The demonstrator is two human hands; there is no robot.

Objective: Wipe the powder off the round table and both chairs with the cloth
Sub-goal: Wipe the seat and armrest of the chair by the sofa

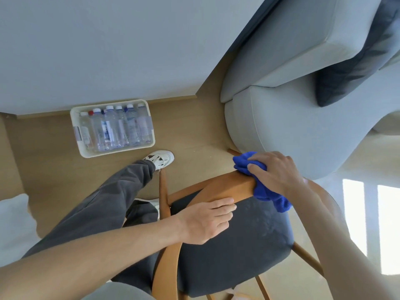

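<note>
Blue microfibre cloth (263,182) is bunched under the right hand (275,172), whose fingers (257,167) curl over it and clamp it against the curved wooden backrest rail (225,189) of the chair (236,252). One wad of cloth pokes out beyond the fingertips toward the sofa; the rest hangs off the rail on the seat side, below the palm.

Along the same rail, near the cloth hand, the left hand (205,221) lies flat, fingers straight and close together, their tips touching the rail's lower edge while the palm covers the spot where the rail bends down beside the seat. It grips nothing.

Faint pale smudges mark the chair's dark blue-grey seat cushion (242,241) just past the left fingertips. Wooden legs splay out beneath the seat.

Beyond the hands, a light grey sofa (287,126) stands just behind the chair, with a dark cushion (355,68) on it. On the wooden floor (184,126) by the wall sits a white plastic basket (74,118) of clear water bottles (121,126) lying side by side. The person's leg in grey trousers (97,204) ends in a white sneaker (162,159) near the basket.
</note>
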